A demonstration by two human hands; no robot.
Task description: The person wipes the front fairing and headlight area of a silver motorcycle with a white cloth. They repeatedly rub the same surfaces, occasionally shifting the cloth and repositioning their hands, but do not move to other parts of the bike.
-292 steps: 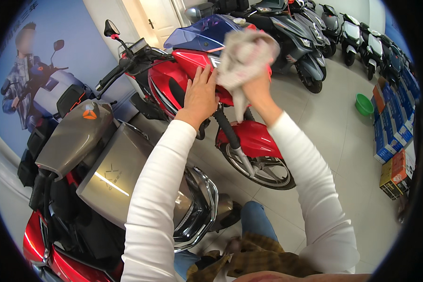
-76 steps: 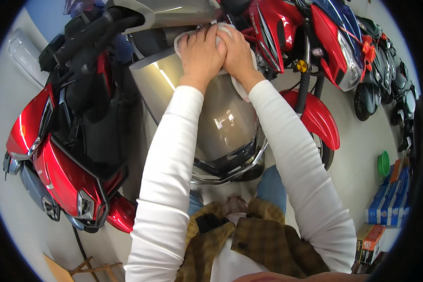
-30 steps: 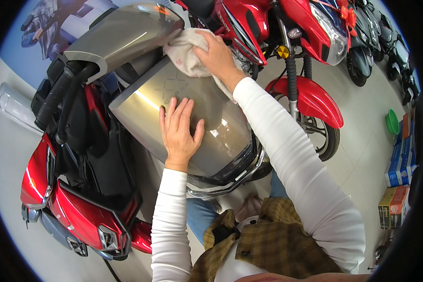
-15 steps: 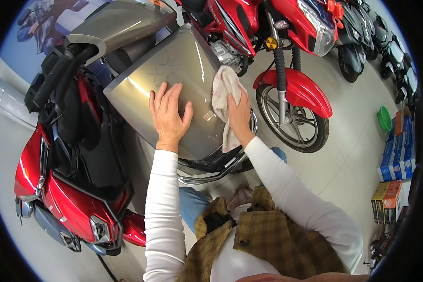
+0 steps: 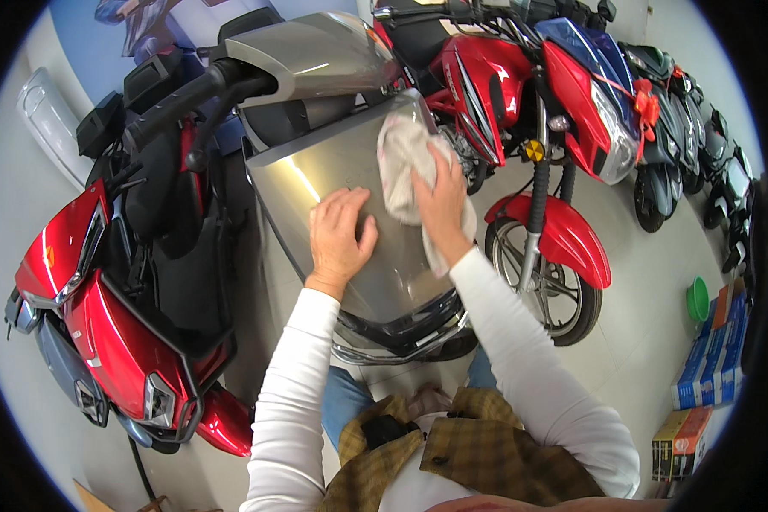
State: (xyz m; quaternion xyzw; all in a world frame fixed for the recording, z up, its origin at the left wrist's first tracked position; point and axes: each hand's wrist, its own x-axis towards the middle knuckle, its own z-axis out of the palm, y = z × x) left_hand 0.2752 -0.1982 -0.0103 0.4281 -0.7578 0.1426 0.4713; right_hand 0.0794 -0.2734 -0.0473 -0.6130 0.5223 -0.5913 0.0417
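In front of me stands a scooter with a glossy grey-gold front panel (image 5: 392, 271). My left hand (image 5: 341, 237) rests on the panel's left half, fingers bent and thumb apart, holding nothing. A pale, crumpled cloth (image 5: 404, 162) is gripped in my right hand (image 5: 442, 203), which presses it against the panel's upper right. Part of the cloth hangs down beside my wrist, and my fingertips are partly hidden in its folds. Beyond the panel is the scooter's handlebar cover (image 5: 324, 55) in the same colour.
A red scooter (image 5: 124, 346) stands close on the left. To the right is a red motorcycle, its front wheel (image 5: 563, 299) near my right arm. More scooters line the far right, with a green basin (image 5: 698, 299) on blue boxes (image 5: 710, 363).
My right hand has pushed the cloth farther up the panel. My left hand stays on the panel, its fingers more bent. The whole view has shifted, showing more of the handlebar area.
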